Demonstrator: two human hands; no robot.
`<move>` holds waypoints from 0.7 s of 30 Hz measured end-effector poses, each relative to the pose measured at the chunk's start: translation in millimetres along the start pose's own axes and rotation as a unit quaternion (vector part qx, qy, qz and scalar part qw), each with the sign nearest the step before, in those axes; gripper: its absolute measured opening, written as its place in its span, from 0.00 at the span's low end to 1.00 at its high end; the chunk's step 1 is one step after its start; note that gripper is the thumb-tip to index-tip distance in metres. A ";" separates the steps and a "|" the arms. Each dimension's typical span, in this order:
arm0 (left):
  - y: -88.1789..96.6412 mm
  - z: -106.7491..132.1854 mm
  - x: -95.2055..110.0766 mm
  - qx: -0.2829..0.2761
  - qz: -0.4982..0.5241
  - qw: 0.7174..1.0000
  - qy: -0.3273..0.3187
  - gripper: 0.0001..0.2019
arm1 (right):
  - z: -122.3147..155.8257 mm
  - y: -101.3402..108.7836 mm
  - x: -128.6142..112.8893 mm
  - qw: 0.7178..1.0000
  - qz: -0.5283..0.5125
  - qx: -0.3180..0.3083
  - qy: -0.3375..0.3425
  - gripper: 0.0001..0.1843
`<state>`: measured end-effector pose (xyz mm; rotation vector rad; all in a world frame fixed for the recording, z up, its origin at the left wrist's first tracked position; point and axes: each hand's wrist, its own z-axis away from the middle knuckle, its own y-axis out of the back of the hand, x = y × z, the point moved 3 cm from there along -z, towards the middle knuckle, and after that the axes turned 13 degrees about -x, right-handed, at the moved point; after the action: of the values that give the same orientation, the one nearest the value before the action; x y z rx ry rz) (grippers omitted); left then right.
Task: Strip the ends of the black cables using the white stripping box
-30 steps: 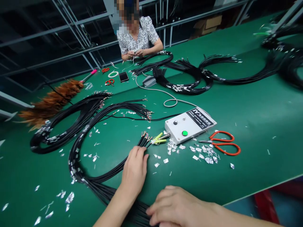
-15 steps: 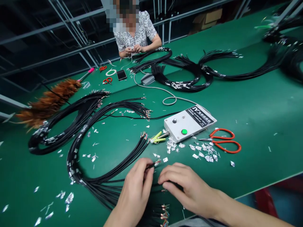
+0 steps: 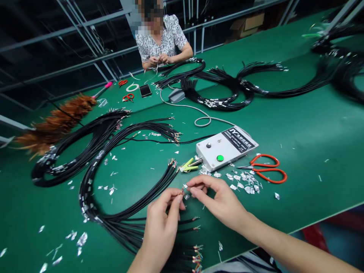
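My left hand (image 3: 163, 216) is closed on a black cable, pinching it near its stripped end, where thin coloured wires (image 3: 182, 191) stick up between thumb and forefinger. Right beside it, my right hand (image 3: 217, 197) has its thumb and fingers pinched together at a small bit of silvery foil (image 3: 185, 186) on that end. Under and left of the left hand runs a bundle of black cables (image 3: 122, 224). More stripped ends with coloured wires (image 3: 197, 258) fan out below the hands. The rest of the held cable is hidden by the left hand.
A grey control box (image 3: 224, 148) with a green button and yellow-green clip (image 3: 189, 165) stands ahead. Red-handled scissors (image 3: 270, 168) and foil scraps (image 3: 250, 182) lie right of it. Cable coils (image 3: 85, 189) lie left, a feather duster (image 3: 59, 121) farther off. A co-worker (image 3: 163, 41) sits opposite.
My right hand has moved up and left to the cable end in my left hand, so the fingertips of both now nearly meet. The cable end points more upward.
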<state>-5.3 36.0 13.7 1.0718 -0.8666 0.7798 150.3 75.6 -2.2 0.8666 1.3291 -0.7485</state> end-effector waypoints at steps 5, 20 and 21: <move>0.2 -1.8 4.9 0.024 0.028 0.999 -0.004 0.09 | -2.9 -1.2 -1.9 0.999 -0.033 -0.006 0.000 0.07; 0.5 -4.2 10.0 0.065 0.077 0.995 -0.012 0.06 | -1.7 -4.3 3.9 0.992 -0.110 -0.039 -0.042 0.11; 0.5 -3.9 9.4 0.064 0.081 0.995 -0.008 0.06 | -2.3 -5.0 4.5 0.991 -0.117 -0.042 -0.042 0.11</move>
<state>-0.7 41.0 21.3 1.1304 -0.9363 0.9744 145.4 75.2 -7.2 0.6126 1.3916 -0.8953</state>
